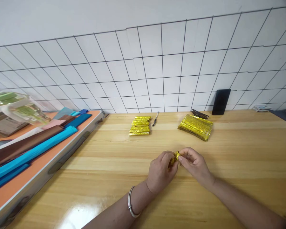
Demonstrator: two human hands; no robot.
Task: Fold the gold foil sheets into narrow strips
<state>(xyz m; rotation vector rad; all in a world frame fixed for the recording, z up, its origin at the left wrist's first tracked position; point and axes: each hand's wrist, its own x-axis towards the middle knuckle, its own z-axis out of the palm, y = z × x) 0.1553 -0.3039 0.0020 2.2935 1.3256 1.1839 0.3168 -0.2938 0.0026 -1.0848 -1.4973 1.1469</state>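
Observation:
Both hands meet over the wooden table around a small piece of shiny gold foil (177, 155). My left hand (161, 171) is closed around most of the foil, hiding its lower part. My right hand (194, 163) pinches the foil's right end between thumb and fingers. Beyond them, to the left, several narrow folded gold foil strips (139, 126) lie in a column. A pile of flat gold foil sheets (197, 126) rests farther back on the right. A pen (155, 119) lies beside the folded strips.
An upright black phone-like slab (221, 101) leans on the tiled wall (171, 66), near a dark patterned strip (199, 114). At left, an orange-topped box (50, 149) bears coloured rolls (33, 152), a carton (8, 124) and a green-lidded bottle (19, 106). Small cards (261, 108) lie back right.

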